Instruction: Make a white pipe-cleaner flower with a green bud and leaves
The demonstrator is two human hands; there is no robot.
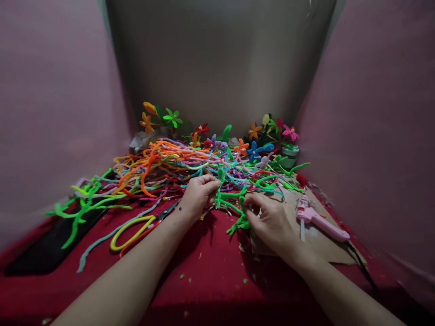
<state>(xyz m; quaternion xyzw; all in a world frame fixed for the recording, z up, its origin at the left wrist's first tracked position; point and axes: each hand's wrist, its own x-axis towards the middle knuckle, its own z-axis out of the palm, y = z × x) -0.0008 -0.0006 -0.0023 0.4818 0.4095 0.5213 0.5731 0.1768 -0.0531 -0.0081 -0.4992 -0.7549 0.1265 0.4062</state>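
My left hand is closed in a pinch on a green pipe-cleaner piece, whose looped tip sticks up above the fingertips. To its right, my right hand has its thumb and fingers pressed together at a second green pipe-cleaner piece. Below and left of those fingers sits a cluster of short green pieces. Green strands run between the two hands. Exactly where each strand passes under the fingers is hidden.
A pile of coloured pipe cleaners lies behind the hands, with pipe-cleaner flowers beyond. Yellow-handled scissors lie left. A pink glue gun rests on cardboard at right. Green strands lie over a black case.
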